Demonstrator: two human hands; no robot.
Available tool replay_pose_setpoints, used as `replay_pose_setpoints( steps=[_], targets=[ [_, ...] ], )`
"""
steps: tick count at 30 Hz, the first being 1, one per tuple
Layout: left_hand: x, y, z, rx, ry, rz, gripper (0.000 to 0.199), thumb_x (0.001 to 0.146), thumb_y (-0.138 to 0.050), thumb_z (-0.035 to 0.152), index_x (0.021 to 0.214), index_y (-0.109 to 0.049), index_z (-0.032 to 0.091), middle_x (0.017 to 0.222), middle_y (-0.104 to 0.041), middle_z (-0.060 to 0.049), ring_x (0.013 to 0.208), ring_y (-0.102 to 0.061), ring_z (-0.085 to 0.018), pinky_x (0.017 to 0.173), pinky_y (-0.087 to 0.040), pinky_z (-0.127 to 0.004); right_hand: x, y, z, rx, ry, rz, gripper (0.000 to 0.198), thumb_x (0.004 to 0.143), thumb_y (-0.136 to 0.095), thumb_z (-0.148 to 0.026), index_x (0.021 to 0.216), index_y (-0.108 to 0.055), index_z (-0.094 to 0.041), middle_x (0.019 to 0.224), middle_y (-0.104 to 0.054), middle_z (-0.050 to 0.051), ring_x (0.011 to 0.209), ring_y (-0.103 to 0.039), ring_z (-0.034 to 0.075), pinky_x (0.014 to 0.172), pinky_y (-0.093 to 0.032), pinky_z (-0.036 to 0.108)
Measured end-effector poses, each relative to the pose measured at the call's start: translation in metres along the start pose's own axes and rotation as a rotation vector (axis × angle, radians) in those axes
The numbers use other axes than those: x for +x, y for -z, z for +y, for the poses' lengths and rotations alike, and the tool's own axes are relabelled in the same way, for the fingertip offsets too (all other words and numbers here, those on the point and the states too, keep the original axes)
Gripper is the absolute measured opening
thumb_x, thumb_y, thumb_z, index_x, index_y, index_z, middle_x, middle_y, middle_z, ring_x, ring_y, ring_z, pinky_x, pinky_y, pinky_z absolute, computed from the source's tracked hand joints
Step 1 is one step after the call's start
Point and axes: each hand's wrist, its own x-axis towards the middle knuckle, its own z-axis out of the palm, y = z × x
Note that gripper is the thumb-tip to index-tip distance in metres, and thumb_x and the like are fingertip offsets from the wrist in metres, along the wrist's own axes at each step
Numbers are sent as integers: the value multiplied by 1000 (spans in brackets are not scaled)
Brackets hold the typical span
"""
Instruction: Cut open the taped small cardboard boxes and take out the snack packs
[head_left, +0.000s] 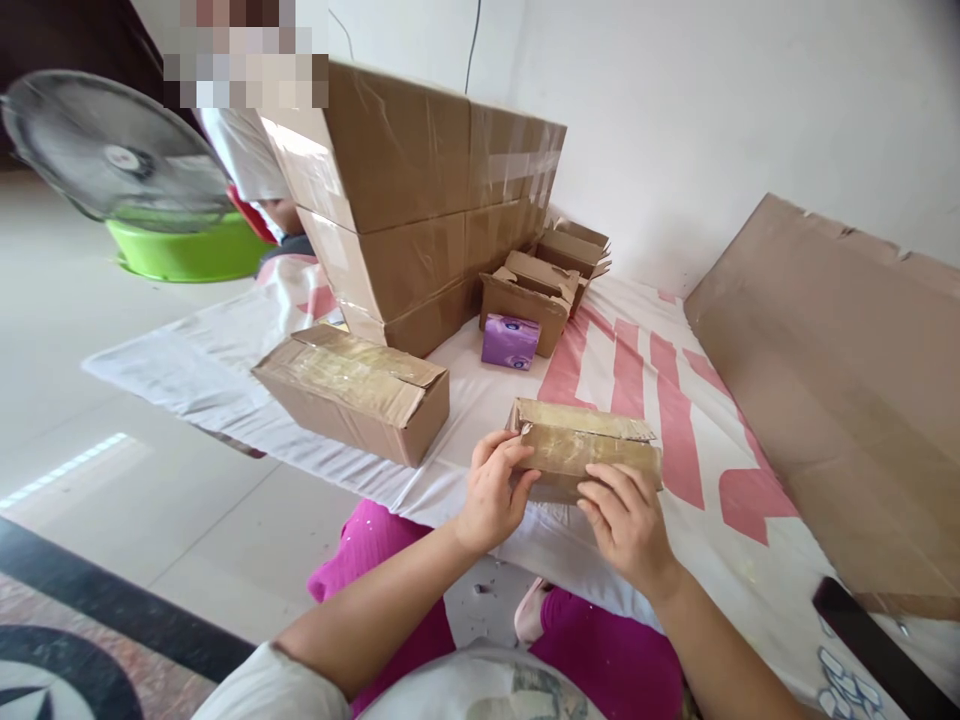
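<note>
A small taped cardboard box sits at the near edge of the cloth-covered table in front of me. My left hand holds its left end, fingers bent over the corner and thumb against the front. At the front edge, right of the middle, my right hand grips the same box with fingers curled on the top and thumb lower down. Clear yellowish tape covers the top, where one flap edge is slightly raised. To the left lies a longer taped carton, apart from both hands.
Large taped cartons are stacked behind. Beside them stand open cardboard boxes and a purple packet. A big cardboard piece leans at right, near a dark flat object. Another person sits behind the stack, near a fan.
</note>
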Motion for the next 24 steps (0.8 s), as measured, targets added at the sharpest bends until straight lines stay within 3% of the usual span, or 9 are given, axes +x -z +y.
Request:
replay_pose_setpoints(
  steps=[4,8,12,15,18,21,24],
  targets=[
    [-2,-3,5,22,-17,1,19,89,-55,12,106,-57,20,105,-64,-10,112,-53,-26,93,-49,-44,-16,17,5,-79,85,-86,16,87,-62,-18,101,-66,-22,120,-66,10,112,-58,27,92,-51,45],
    [-9,-9,17,98,28,42,21,89,-53,10,106,-61,20,110,-63,-11,109,-50,-26,92,-47,-43,-47,36,27,-74,-163,36,10,88,-59,-22,97,-65,-22,96,-68,8,92,-64,23,82,-55,41],
    [-13,-13,30,105,-5,46,26,89,-49,8,105,-64,22,109,-66,-9,103,-53,-24,89,-47,-39,-100,39,56,-155,-457,-168,21,89,-57,-41,96,-65,-24,89,-70,6,80,-68,25,68,-57,40],
    [-15,-15,32,105,-53,35,26,89,-47,8,102,-65,22,104,-69,-7,96,-55,-22,84,-47,-36,-140,35,70,-184,-549,-341,35,82,-61,-48,107,-65,-23,90,-72,8,80,-70,29,68,-58,44],
    [-20,-15,25,63,-137,63,19,89,-48,11,90,-64,21,104,-70,-6,96,-55,-22,80,-47,-36,-162,31,73,-140,-655,-431,39,83,-55,-46,113,-63,-23,91,-73,9,81,-72,29,69,-59,42],
    [-28,-14,15,-54,-259,108,22,90,-43,13,76,-58,20,105,-71,-6,102,-56,-22,79,-48,-37,-165,28,71,-160,-680,-467,34,81,-51,-43,103,-65,-21,90,-74,11,82,-72,31,71,-58,43],
    [-32,-11,9,-140,-278,138,22,91,-41,15,73,-53,21,105,-72,-5,107,-56,-23,80,-49,-38,-158,28,75,-189,-703,-448,27,76,-52,-43,88,-65,-23,84,-73,11,78,-72,31,68,-57,42]
  ],
)
